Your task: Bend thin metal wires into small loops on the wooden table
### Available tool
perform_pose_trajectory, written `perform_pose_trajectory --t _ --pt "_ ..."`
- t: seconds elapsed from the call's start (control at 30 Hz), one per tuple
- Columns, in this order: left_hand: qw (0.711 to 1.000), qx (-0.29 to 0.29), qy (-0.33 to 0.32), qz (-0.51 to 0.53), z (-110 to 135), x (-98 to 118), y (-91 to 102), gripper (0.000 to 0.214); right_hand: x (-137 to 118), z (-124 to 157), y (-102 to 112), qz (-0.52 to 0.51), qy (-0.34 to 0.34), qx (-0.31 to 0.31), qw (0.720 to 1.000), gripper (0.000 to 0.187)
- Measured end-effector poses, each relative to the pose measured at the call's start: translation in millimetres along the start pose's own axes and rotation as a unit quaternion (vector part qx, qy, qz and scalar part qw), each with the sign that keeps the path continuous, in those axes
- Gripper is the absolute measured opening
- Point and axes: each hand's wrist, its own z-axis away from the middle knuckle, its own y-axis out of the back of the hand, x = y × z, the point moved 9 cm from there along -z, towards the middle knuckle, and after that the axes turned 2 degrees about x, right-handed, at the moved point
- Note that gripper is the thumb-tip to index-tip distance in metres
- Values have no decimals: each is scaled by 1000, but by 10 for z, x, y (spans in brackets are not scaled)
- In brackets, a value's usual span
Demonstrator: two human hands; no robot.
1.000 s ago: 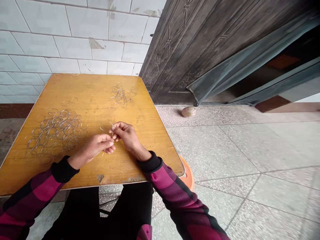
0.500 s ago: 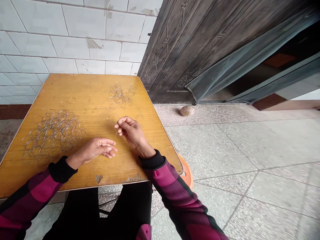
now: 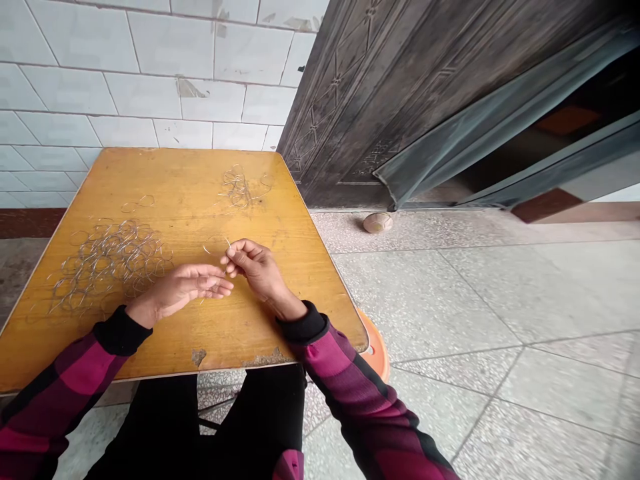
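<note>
Wire (image 3: 214, 245), thin and curved, pinched near one end between thumb and forefinger of right hand (image 3: 256, 270); free end arching leftward, just above surface (image 3: 165, 340). Right grip pressed together on wire, other fingers curled under. Left hand (image 3: 183, 288) low over surface, fingers stretched out and close together, tips just beside right hand's fingertips. Left grip hard to read: whether nipping wire's lower end, cannot tell. Both wrists in black cuffs, sleeves in magenta-and-black check.

Left of hands, on surface: rings (image 3: 110, 263), a wide loose pile of thin metal loops, many overlapping. Beyond pile, two stray loops (image 3: 137, 202), lying apart from it. Toward far side of surface, right of centre: small tangle (image 3: 241, 188) of wire. Near edge of surface chipped in two spots.

Behind surface, white tiled wall (image 3: 150, 93). To right, dark carved door (image 3: 400, 87). On floor (image 3: 475, 320) near door's foot, small ball (image 3: 377, 223). Under surface's right corner, orange object (image 3: 376, 352), partly hidden.
</note>
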Motion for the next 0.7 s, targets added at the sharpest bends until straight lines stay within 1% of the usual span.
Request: perform_pose_trajectory --t 0.07,0.13,0.27,0.37,0.47,0.57,0.63,0.7 --pt "999 37 -4 -31 -35 -47 39 30 34 15 -53 4 -6 -8 1000 21" --pt "995 71 -14 -64 -56 -66 63 27 46 27 -89 18 -2 -10 1000 19" --pt "984 106 -53 -134 -47 20 58 24 25 50 -80 71 29 21 997 16" --pt "972 114 -83 -187 -26 124 30 18 35 67 -61 94 41 43 994 15" --pt "967 109 -102 -209 -22 165 3 17 43 74 -54 100 45 49 993 17" --pt "969 113 -95 -201 -33 90 15 17 0 62 7 100 54 67 991 18" --pt "971 110 -76 -198 -40 -5 10 19 -51 49 102 98 63 99 988 18" --pt "973 92 -60 -201 -39 -83 -36 19 -85 32 200 89 64 128 986 19"
